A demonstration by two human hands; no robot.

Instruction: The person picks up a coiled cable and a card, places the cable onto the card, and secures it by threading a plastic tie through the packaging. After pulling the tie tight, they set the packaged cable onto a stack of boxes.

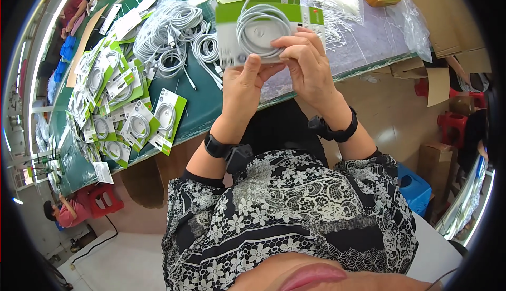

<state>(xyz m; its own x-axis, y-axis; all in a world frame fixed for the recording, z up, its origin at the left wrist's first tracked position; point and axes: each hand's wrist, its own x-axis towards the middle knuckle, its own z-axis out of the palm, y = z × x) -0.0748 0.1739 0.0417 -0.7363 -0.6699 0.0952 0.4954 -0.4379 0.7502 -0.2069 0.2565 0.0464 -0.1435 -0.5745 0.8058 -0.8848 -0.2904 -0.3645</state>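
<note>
Head view: both hands' fingers [300,48] grip the coiled white cable [262,28] against its card [274,14].

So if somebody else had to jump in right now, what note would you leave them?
Left hand: grips the green-and-white card from below.
Right hand: fingers press the coiled white cable onto the card.
Loose coiled cables lie on the green table.
Done: carded cables are spread along the person's left.
Left: this cable does not look fully fixed to its card; the loose coils are uncarded.
</note>
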